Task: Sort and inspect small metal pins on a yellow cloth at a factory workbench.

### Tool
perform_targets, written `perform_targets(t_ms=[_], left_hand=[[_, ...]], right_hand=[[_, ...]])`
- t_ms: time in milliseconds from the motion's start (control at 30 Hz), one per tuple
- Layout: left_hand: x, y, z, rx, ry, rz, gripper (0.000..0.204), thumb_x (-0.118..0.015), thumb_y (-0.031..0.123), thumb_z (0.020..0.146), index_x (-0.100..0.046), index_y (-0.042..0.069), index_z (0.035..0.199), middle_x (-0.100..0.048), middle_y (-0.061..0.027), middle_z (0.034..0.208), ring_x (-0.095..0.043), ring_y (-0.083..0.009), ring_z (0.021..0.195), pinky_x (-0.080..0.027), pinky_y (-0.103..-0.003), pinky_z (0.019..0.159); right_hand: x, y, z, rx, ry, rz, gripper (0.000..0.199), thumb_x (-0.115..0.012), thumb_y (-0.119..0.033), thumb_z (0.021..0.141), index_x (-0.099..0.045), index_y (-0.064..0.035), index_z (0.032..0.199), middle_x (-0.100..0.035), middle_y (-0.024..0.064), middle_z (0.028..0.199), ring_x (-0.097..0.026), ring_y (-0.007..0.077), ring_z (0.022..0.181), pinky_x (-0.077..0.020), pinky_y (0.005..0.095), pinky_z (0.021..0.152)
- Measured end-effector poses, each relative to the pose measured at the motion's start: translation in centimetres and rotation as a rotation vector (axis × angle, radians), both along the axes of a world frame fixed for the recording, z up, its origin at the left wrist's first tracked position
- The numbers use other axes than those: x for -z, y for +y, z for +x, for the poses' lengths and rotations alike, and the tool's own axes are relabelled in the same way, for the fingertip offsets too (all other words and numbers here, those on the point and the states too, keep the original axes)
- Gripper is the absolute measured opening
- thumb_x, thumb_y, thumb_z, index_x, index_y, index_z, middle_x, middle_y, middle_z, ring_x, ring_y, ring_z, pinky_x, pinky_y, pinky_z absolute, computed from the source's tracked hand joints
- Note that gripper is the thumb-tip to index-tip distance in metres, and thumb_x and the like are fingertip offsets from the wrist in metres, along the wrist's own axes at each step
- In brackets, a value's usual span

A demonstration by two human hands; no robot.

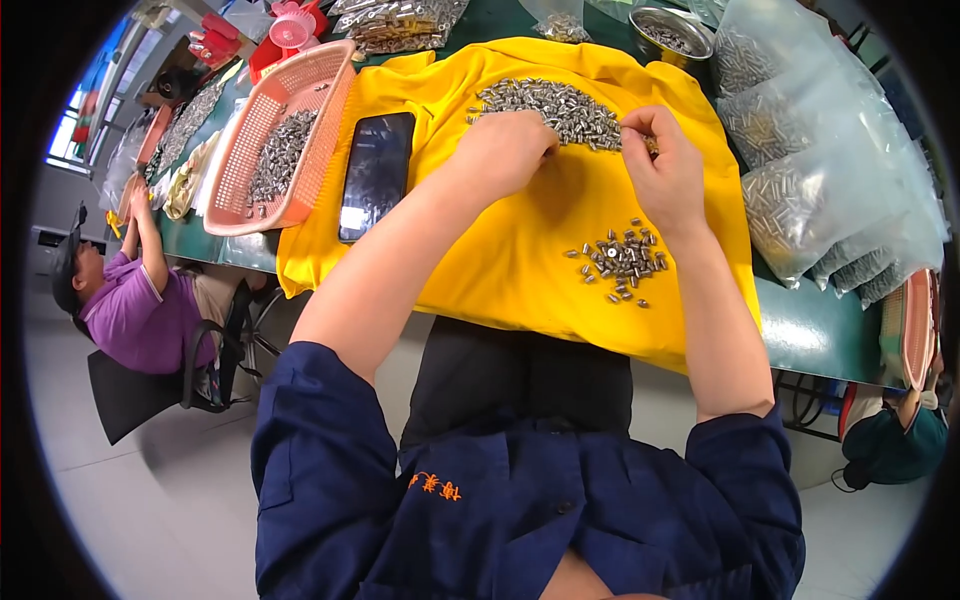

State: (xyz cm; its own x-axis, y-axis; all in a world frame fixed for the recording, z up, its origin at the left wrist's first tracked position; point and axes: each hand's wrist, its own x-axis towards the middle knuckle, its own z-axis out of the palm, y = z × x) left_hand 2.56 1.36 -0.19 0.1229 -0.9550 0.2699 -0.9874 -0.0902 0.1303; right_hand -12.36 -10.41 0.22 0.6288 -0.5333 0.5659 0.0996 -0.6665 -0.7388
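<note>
A yellow cloth (480, 275), which looks like a garment, is spread over the green table in front of me. On its far part lies a wide pile of small silver metal fittings (550, 103). My left hand (508, 150) is at the near left edge of this pile, its fingers curled down and mostly hidden. At the pile's right end my right hand (664, 165) is closed, thumb and forefinger pinched together; what they hold is too small to make out. A smaller, looser heap of similar fittings (625, 260) lies nearer me, between my forearms.
Left of my left forearm lies a black phone (377, 175), beside a pink plastic basket (335, 130) with more fittings. Clear bags of metal parts (790, 200) crowd the right side. A metal bowl (705, 45) stands at the back. A person in purple (150, 315) sits at left.
</note>
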Motion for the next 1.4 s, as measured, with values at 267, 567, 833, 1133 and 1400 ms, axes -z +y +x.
perform_targets(t_ms=[267, 567, 833, 1133, 1400], left_hand=[[-1.4, -0.6, 0.1, -0.055, -0.013, 0.171, 0.011, -0.058, 0.010, 0.069, -0.060, 0.008, 0.079, -0.058, -0.0076, 0.079, -0.056, -0.0246, 0.078, -0.045, -0.035, 0.066], [-1.1, -2.6, -1.5, 0.085, 1.632, -0.196, 0.017, -0.055, 0.003, 0.077, -0.054, 0.001, 0.094, -0.057, -0.0048, 0.084, -0.056, -0.0135, 0.077, -0.045, -0.023, 0.069], [-0.2, -2.1, -1.6, 0.158, 1.965, -0.112, 0.018, -0.057, 0.001, 0.077, -0.057, -0.001, 0.094, -0.059, -0.0068, 0.087, -0.059, -0.0160, 0.077, -0.049, -0.025, 0.072], [-0.1, -2.0, -1.6, 0.185, 1.919, -0.119, 0.017, -0.058, 0.001, 0.076, -0.058, -0.001, 0.092, -0.060, -0.0072, 0.087, -0.059, -0.0149, 0.076, -0.049, -0.024, 0.072], [-0.1, -1.8, -1.8, 0.180, 1.863, -0.088, 0.017, -0.058, 0.001, 0.076, -0.058, -0.001, 0.093, -0.060, -0.0070, 0.086, -0.059, -0.0143, 0.075, -0.049, -0.024, 0.072]], right_hand=[[0.0, 0.1, 0.2, -0.011, -0.006, 0.003, 0.007, -0.051, -0.007, 0.077, -0.050, -0.0032, 0.082, -0.053, 0.0053, 0.064, -0.050, 0.0109, 0.056, -0.0406, 0.0230, 0.052], [-1.3, -0.3, -0.5, -0.203, 0.009, 0.507, 0.007, -0.050, -0.005, 0.078, -0.049, -0.0035, 0.085, -0.051, -0.0013, 0.074, -0.045, 0.0053, 0.067, -0.0371, 0.0189, 0.059], [-2.1, -0.3, -1.5, -0.241, 0.166, 0.575, 0.003, -0.049, -0.007, 0.078, -0.047, -0.0048, 0.080, -0.046, -0.0024, 0.071, -0.041, 0.0051, 0.065, -0.0352, 0.0188, 0.057], [-1.8, 0.1, -1.2, -0.256, 0.145, 0.436, 0.003, -0.048, -0.006, 0.077, -0.047, -0.0044, 0.080, -0.046, -0.0016, 0.070, -0.040, 0.0048, 0.064, -0.0344, 0.0186, 0.055], [-1.6, 0.1, -1.4, -0.205, 0.145, 0.348, 0.003, -0.048, -0.006, 0.076, -0.046, -0.0038, 0.078, -0.046, -0.0002, 0.067, -0.040, 0.0067, 0.060, -0.0352, 0.0217, 0.052]])
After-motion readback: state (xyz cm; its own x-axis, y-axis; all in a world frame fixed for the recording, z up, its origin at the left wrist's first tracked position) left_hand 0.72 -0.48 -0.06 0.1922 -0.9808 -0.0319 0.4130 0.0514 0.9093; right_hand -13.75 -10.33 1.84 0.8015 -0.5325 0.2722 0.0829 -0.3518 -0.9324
